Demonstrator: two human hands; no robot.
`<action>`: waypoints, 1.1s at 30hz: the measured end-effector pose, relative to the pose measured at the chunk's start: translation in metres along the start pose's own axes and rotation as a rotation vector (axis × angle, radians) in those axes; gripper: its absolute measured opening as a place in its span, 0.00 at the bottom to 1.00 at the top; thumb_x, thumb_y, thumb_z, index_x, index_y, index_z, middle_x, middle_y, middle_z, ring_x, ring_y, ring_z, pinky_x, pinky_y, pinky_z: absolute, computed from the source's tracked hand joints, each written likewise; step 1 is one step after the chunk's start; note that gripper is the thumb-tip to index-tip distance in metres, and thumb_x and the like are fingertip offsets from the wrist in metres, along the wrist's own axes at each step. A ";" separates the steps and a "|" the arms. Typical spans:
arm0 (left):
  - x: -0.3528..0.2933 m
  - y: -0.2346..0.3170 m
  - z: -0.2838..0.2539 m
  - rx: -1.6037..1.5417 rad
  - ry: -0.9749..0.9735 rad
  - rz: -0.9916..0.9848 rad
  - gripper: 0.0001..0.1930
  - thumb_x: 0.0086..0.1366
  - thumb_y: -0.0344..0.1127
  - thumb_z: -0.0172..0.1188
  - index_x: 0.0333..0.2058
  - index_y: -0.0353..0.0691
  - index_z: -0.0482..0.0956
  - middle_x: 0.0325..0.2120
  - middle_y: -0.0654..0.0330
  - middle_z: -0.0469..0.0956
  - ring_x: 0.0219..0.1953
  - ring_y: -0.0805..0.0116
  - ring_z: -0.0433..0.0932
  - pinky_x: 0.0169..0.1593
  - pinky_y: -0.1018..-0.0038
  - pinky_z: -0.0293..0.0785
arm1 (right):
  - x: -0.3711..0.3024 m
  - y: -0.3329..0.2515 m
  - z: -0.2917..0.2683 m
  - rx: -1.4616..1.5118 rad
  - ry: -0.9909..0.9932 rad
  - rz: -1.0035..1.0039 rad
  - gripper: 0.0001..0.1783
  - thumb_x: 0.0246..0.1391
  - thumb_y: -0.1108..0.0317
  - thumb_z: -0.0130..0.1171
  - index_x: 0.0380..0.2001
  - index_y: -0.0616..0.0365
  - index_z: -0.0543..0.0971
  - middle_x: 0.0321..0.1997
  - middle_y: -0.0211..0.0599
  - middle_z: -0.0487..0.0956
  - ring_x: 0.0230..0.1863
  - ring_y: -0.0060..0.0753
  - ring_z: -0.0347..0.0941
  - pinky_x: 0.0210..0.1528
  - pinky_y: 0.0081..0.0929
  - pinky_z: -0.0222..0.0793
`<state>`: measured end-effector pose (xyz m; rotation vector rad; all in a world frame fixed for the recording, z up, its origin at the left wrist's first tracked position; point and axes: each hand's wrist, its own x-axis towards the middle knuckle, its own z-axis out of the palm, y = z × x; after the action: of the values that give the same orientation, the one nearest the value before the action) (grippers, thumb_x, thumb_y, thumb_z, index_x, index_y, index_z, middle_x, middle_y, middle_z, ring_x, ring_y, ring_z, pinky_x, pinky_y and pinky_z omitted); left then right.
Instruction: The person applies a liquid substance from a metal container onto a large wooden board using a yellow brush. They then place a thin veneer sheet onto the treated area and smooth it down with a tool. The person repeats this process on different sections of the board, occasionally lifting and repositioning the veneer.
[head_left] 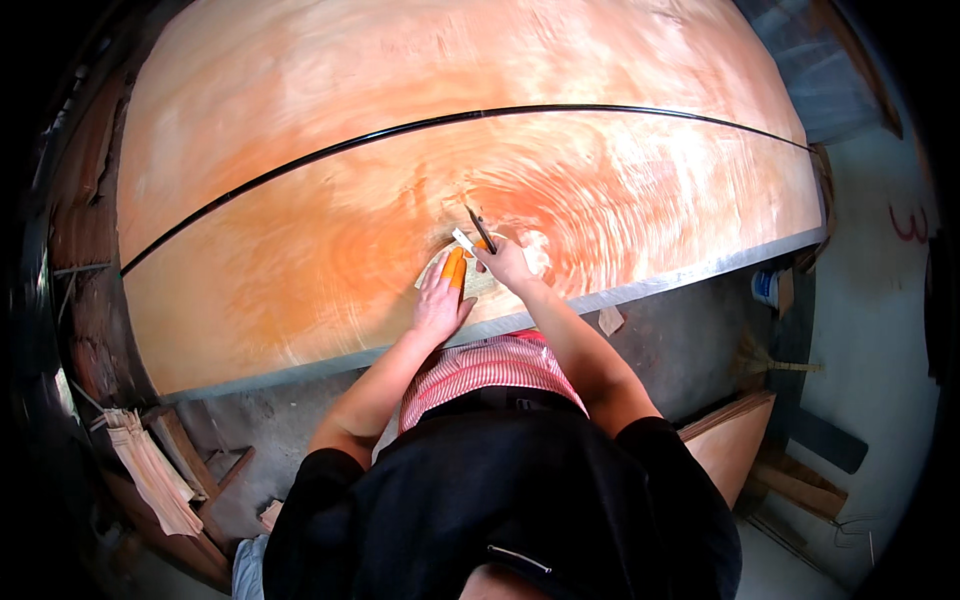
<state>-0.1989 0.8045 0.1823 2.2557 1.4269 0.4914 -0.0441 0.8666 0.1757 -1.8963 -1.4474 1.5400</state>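
Note:
A large sheet of orange-tan wood veneer [300,270] with swirling grain lies over the work table in front of me. My left hand [441,305] rests flat near its front edge, fingers stretched forward, with orange covers on some fingers. Just to its right, my right hand [508,263] is closed around a slim dark pen-like tool [481,229], its tip pointing forward and left; whether it is a blade or a pen I cannot tell. A small white strip [463,241] sits between the hands. Under and beside my fingers is a paler patch of wood [485,291].
A long thin black strip [480,113] crosses the sheet beyond my hands. The table's grey front edge [650,290] runs close to my body. Wooden boards [735,440] lean at the right, near a hand broom [765,362] and a white-blue tub [766,287]. Cloth [150,470] hangs at lower left.

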 end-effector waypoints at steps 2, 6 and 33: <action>0.001 0.001 -0.001 -0.039 0.034 -0.024 0.31 0.45 0.39 0.58 0.47 0.30 0.60 0.51 0.49 0.55 0.54 0.53 0.53 0.56 0.64 0.51 | 0.002 -0.004 0.003 0.035 0.008 0.026 0.10 0.43 0.63 0.53 0.22 0.59 0.73 0.14 0.30 0.73 0.18 0.21 0.68 0.24 0.19 0.63; 0.007 0.000 0.000 -0.035 0.138 -0.056 0.27 0.46 0.37 0.56 0.45 0.30 0.63 0.47 0.49 0.60 0.49 0.54 0.59 0.50 0.64 0.58 | 0.004 -0.002 0.005 0.029 0.015 0.029 0.09 0.43 0.64 0.54 0.21 0.59 0.73 0.14 0.30 0.73 0.18 0.20 0.68 0.23 0.19 0.62; -0.022 0.021 0.032 0.048 -0.288 0.245 0.31 0.47 0.45 0.55 0.49 0.34 0.61 0.51 0.52 0.56 0.57 0.59 0.48 0.59 0.64 0.42 | -0.081 0.090 0.010 0.466 -0.046 0.130 0.10 0.47 0.66 0.51 0.28 0.64 0.74 0.20 0.30 0.75 0.21 0.17 0.65 0.26 0.16 0.60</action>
<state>-0.1755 0.7708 0.1646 2.4359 1.0384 0.1939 -0.0003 0.7559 0.1504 -1.7030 -0.8871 1.7986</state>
